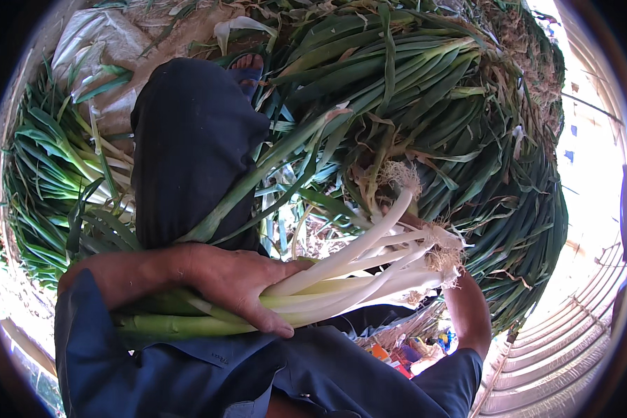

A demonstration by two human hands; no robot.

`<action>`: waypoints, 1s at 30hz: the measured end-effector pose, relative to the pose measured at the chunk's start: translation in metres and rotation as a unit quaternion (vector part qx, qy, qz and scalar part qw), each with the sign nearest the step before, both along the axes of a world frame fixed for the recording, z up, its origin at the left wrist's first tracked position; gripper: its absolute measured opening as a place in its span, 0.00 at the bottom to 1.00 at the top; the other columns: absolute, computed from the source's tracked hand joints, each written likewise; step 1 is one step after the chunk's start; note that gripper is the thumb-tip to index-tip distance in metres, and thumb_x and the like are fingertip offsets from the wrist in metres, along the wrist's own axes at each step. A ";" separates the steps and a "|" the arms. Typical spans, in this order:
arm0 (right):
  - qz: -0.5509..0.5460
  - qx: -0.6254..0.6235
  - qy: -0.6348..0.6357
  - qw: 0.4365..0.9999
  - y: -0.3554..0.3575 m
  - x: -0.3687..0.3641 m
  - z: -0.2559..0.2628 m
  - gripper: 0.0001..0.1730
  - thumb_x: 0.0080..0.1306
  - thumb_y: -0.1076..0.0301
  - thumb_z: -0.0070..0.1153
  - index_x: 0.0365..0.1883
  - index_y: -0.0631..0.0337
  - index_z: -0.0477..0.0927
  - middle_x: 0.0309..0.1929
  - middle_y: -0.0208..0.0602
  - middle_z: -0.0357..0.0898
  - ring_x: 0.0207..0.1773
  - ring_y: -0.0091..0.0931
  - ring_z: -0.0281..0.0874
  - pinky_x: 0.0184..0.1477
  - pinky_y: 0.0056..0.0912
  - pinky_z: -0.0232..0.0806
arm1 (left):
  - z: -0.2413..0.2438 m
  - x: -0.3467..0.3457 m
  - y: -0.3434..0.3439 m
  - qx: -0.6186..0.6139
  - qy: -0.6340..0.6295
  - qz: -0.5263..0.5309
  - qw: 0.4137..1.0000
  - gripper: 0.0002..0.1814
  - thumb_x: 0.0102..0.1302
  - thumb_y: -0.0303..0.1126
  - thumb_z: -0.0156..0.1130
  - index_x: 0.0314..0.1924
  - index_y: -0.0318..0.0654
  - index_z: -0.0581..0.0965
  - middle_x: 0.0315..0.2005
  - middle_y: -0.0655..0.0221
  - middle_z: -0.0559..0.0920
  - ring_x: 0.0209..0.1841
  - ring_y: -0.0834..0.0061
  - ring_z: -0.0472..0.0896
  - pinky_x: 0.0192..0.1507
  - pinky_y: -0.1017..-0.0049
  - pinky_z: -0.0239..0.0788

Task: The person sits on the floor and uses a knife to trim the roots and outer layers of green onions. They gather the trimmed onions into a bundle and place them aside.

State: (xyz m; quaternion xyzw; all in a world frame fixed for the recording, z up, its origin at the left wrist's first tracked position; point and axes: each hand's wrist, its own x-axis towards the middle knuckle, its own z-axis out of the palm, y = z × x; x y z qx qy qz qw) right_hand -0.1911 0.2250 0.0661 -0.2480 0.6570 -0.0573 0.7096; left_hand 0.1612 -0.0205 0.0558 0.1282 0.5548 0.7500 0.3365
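Note:
My left hand (243,285) is wrapped around a bundle of large green onions (339,287), thumb and fingers across the stalks. The bundle lies over my lap, its green tops under my left forearm and its white stems pointing right. Fibrous roots (444,256) hang at the stem ends, some with dry skin. One stem curves up apart from the others to its own root tuft (399,175). My right hand (410,220) is mostly hidden behind the root ends, beside the big heap of green onions (439,115); whether it grips anything is not visible.
More green onions (57,157) lie in a pile at the left. A pale woven plastic sheet (102,42) covers ground at the upper left. My bent knee (193,151) and sandalled foot (248,70) stand between the piles. Corrugated sheeting (559,350) curves along the right.

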 end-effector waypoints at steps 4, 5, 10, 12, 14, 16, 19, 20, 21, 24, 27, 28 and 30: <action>0.034 -0.087 0.073 0.993 -0.009 0.004 -0.002 0.16 0.71 0.61 0.58 0.52 0.59 0.85 0.44 0.50 0.87 0.43 0.43 0.86 0.43 0.42 0.77 | -0.003 0.001 0.001 0.003 0.007 0.002 1.000 0.62 0.61 0.63 0.70 0.80 0.31 0.50 0.60 0.42 0.79 0.60 0.53 0.81 0.64 0.64 0.69; 0.045 -0.117 0.118 0.985 -0.007 -0.001 -0.005 0.16 0.71 0.62 0.58 0.52 0.59 0.85 0.43 0.51 0.87 0.43 0.44 0.86 0.42 0.43 0.77 | -0.002 0.001 0.001 0.003 0.008 -0.001 1.000 0.62 0.61 0.62 0.70 0.80 0.31 0.49 0.60 0.42 0.79 0.60 0.53 0.81 0.64 0.64 0.69; 0.126 -0.130 0.578 0.796 0.016 -0.074 -0.007 0.14 0.72 0.65 0.55 0.51 0.59 0.86 0.38 0.54 0.87 0.42 0.51 0.85 0.41 0.48 0.76 | 0.001 0.001 -0.005 0.000 -0.009 0.034 0.999 0.63 0.61 0.63 0.69 0.81 0.32 0.47 0.60 0.42 0.79 0.60 0.53 0.81 0.65 0.64 0.68; 0.127 -0.185 0.668 0.710 0.016 -0.125 0.009 0.15 0.72 0.67 0.53 0.52 0.58 0.85 0.42 0.55 0.86 0.48 0.52 0.85 0.45 0.55 0.75 | 0.005 0.007 -0.004 0.003 -0.037 0.049 0.998 0.63 0.60 0.61 0.71 0.81 0.32 0.48 0.62 0.43 0.77 0.63 0.53 0.79 0.67 0.64 0.67; 0.028 -0.062 0.759 0.647 0.026 -0.141 0.035 0.14 0.68 0.68 0.56 0.44 0.69 0.85 0.46 0.63 0.84 0.48 0.54 0.84 0.47 0.56 0.75 | 0.005 0.009 -0.009 0.006 -0.048 0.033 0.998 0.62 0.59 0.57 0.74 0.80 0.33 0.49 0.66 0.44 0.74 0.67 0.54 0.76 0.70 0.63 0.64; 0.103 -0.040 0.752 0.650 0.073 -0.165 0.035 0.19 0.67 0.65 0.61 0.50 0.71 0.82 0.47 0.63 0.84 0.51 0.56 0.82 0.46 0.55 0.74 | 0.004 0.011 -0.008 0.014 -0.047 0.019 0.999 0.63 0.58 0.57 0.74 0.81 0.33 0.49 0.66 0.44 0.75 0.67 0.54 0.76 0.69 0.63 0.64; 0.266 0.029 0.615 0.741 0.084 -0.143 0.036 0.23 0.69 0.60 0.60 0.55 0.69 0.81 0.52 0.64 0.83 0.56 0.52 0.82 0.51 0.51 0.74 | 0.003 0.008 -0.011 0.001 -0.041 0.020 0.999 0.64 0.58 0.57 0.74 0.81 0.33 0.48 0.66 0.45 0.74 0.67 0.55 0.76 0.70 0.63 0.64; 0.284 0.048 0.563 0.775 0.078 -0.132 0.037 0.24 0.70 0.58 0.59 0.57 0.67 0.80 0.54 0.63 0.82 0.58 0.49 0.82 0.54 0.50 0.74 | 0.003 0.007 -0.011 -0.005 -0.038 0.020 0.999 0.64 0.58 0.58 0.74 0.81 0.33 0.48 0.66 0.45 0.74 0.67 0.55 0.76 0.70 0.63 0.64; 0.221 0.040 0.558 0.799 0.067 -0.128 0.043 0.27 0.71 0.54 0.58 0.60 0.66 0.79 0.56 0.59 0.82 0.59 0.45 0.81 0.56 0.48 0.73 | 0.004 0.007 -0.011 0.003 -0.033 0.030 0.999 0.63 0.60 0.58 0.72 0.81 0.34 0.48 0.66 0.45 0.75 0.66 0.56 0.77 0.69 0.64 0.65; 0.024 0.012 0.520 0.854 0.035 -0.122 0.063 0.38 0.72 0.41 0.58 0.69 0.62 0.74 0.62 0.47 0.81 0.63 0.35 0.78 0.63 0.42 0.70 | 0.006 0.011 -0.008 0.009 -0.020 0.051 0.998 0.61 0.63 0.60 0.70 0.82 0.35 0.47 0.64 0.45 0.77 0.64 0.58 0.78 0.67 0.66 0.67; -0.151 -0.190 0.621 0.745 -0.016 -0.155 0.135 0.36 0.75 0.51 0.56 0.74 0.64 0.65 0.63 0.45 0.79 0.62 0.35 0.79 0.66 0.39 0.70 | 0.006 0.009 -0.002 0.002 -0.012 0.041 0.999 0.61 0.64 0.59 0.70 0.82 0.35 0.47 0.64 0.46 0.77 0.63 0.59 0.78 0.67 0.66 0.67; -0.213 -0.300 0.636 0.679 -0.042 -0.163 0.191 0.36 0.76 0.55 0.55 0.76 0.64 0.62 0.64 0.45 0.79 0.62 0.35 0.79 0.67 0.38 0.70 | 0.002 0.007 -0.004 0.013 -0.004 0.035 0.999 0.60 0.64 0.59 0.70 0.82 0.35 0.47 0.64 0.46 0.77 0.63 0.59 0.78 0.67 0.66 0.67; -0.264 -0.419 0.578 0.648 -0.078 -0.150 0.255 0.37 0.79 0.61 0.53 0.79 0.65 0.56 0.65 0.44 0.78 0.62 0.35 0.80 0.69 0.37 0.69 | 0.005 0.004 -0.005 0.013 -0.013 0.030 0.999 0.60 0.64 0.58 0.69 0.82 0.35 0.47 0.64 0.46 0.77 0.63 0.59 0.78 0.66 0.66 0.67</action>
